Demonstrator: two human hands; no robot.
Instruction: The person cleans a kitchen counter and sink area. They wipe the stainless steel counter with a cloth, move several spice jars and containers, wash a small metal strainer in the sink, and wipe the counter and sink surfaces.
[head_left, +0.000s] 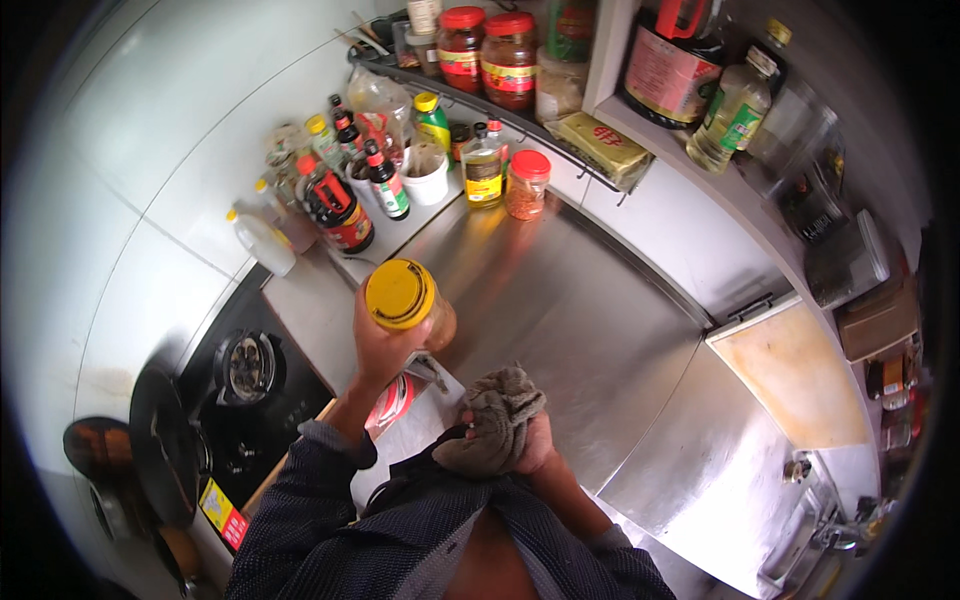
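Observation:
My left hand (382, 341) grips a clear jar with a yellow screw lid (403, 292), held above the near left part of the stainless steel worktop (570, 300). Brownish contents show faintly through the jar's side. Close to my body, my right hand (534, 442) is wrapped around a crumpled grey-brown cloth (499, 420). Jar and cloth are apart. Below my left wrist, a red and white round item (394, 401) is partly hidden by my arm.
Sauce bottles (337, 210) and a white tub (426, 174) crowd the back left corner. A red-lidded jar (528, 184) stands by an oil bottle (482, 169). Left is a black gas hob (251, 367); right, a cutting board (795, 375) and sink (802, 536). Shelves (480, 94) overhang the back.

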